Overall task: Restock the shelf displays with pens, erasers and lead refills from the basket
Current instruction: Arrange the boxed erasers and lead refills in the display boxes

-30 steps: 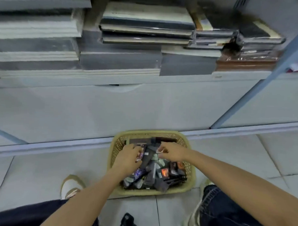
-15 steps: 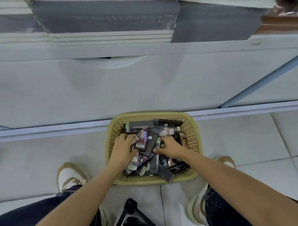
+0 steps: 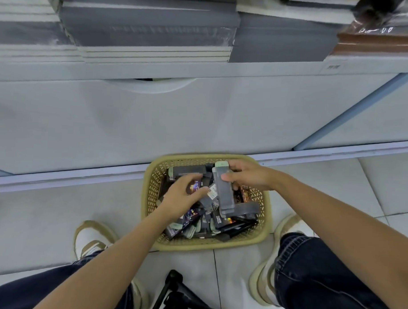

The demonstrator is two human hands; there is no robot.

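- Basket (image 3: pixel 267 202): tan plastic, matt, with perforated lattice walls.
- Refill case (image 3: pixel 223 192): smooth, smoky translucent plastic.
- Printed packet (image 3: pixel 195 185): glossy, with a holographic sheen.
- Floor tiles (image 3: pixel 57 218): smooth, faintly glossy.
- Jeans (image 3: pixel 321 274): dark denim cloth.

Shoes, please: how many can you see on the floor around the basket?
2: the left shoe lies left of the basket, the right shoe right of it; jeans partly cover both.

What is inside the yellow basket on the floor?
A jumble of small dark packets fills the basket. The right hand holds a grey box above them; the left hand grips one packet. The pile and hands cover the lower layers and the bottom.
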